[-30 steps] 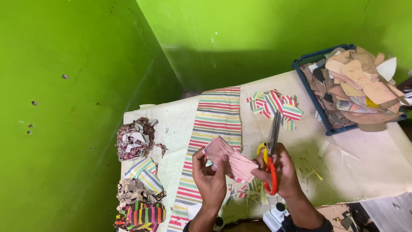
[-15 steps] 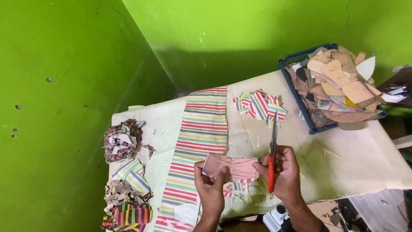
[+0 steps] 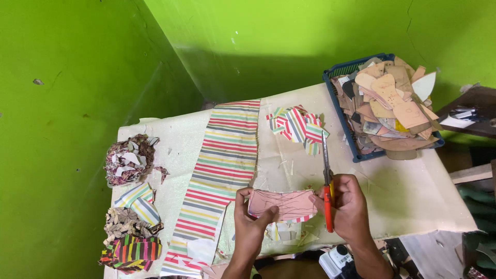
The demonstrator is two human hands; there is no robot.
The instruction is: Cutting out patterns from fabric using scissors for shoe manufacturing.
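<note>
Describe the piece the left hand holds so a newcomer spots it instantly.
On the cream-covered table, near its front edge, the left hand pinches a pink piece beside the orange-handled scissors. Unlike the striped pieces nearby, it is plain pink with thin dark pen lines.

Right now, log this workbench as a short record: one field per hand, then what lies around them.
left hand: pinches the left edge of a pink cut piece
right hand: grips orange-handled scissors, blades pointing away from the person, and touches the right end of the piece
centre of table: long striped strip
behind scissors: pile of striped cut shapes
right rear: blue tray heaped with card patterns
left edge: heaps of patterned scraps
</note>
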